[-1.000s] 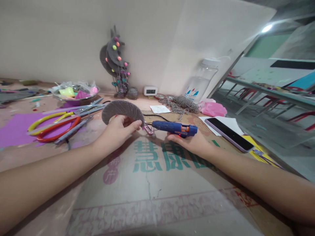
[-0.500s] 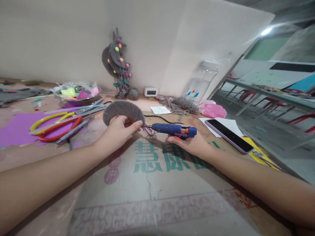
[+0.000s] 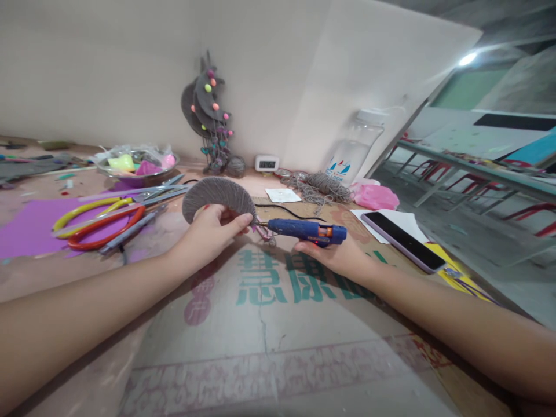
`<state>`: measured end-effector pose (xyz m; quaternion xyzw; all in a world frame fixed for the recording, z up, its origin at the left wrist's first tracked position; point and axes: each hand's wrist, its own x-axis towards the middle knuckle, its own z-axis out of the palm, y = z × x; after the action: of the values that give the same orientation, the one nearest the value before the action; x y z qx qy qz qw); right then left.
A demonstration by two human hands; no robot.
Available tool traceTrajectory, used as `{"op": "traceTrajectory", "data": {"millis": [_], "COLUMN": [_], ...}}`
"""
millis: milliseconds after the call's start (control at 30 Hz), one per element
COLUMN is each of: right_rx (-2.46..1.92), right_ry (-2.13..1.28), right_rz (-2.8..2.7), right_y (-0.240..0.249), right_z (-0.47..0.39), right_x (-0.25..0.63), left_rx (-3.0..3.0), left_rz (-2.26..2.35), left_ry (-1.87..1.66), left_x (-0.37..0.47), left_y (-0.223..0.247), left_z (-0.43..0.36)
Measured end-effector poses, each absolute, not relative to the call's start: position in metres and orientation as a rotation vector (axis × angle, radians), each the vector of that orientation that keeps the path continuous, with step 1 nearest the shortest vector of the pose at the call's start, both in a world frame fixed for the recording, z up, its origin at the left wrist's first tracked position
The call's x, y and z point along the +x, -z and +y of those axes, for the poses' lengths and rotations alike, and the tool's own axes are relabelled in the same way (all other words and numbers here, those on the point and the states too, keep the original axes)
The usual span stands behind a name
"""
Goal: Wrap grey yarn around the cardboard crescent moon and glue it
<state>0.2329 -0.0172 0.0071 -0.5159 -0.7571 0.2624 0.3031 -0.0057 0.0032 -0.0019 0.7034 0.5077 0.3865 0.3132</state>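
Note:
Between thumb and fingers, my left hand [image 3: 220, 227] holds a grey yarn-wrapped curved piece [image 3: 219, 194] above the cardboard. My right hand [image 3: 332, 252] is wrapped round a blue glue gun [image 3: 306, 229], which has a small red light lit. The gun's nozzle points left and meets the right end of the grey piece, close to my left thumb. A pink stand-like part [image 3: 264, 231] shows just under the nozzle. Whether glue is coming out is too small to tell.
Scissors with yellow and red handles [image 3: 106, 227] lie left by a bowl [image 3: 138, 174]. Behind are a hanging crescent ornament [image 3: 207, 104], a timer [image 3: 266, 163], grey yarn [image 3: 324, 186] and a bottle [image 3: 354, 147]. A phone [image 3: 403, 241] lies right.

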Motion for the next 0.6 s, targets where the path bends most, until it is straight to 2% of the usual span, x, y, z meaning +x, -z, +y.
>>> {"op": "traceTrajectory", "data": {"millis": [600], "right_rx": [-1.365], "right_ry": [-0.725], "right_rz": [-1.964], "right_y": [-0.0056], "right_z": [-0.0174], "right_x": [0.2320], "left_rx": [1.875], "left_rz": [1.353], "left_ry": [-1.006], "left_x": [-0.0063], "left_y": [0.0040], "left_z": [0.0044]}}
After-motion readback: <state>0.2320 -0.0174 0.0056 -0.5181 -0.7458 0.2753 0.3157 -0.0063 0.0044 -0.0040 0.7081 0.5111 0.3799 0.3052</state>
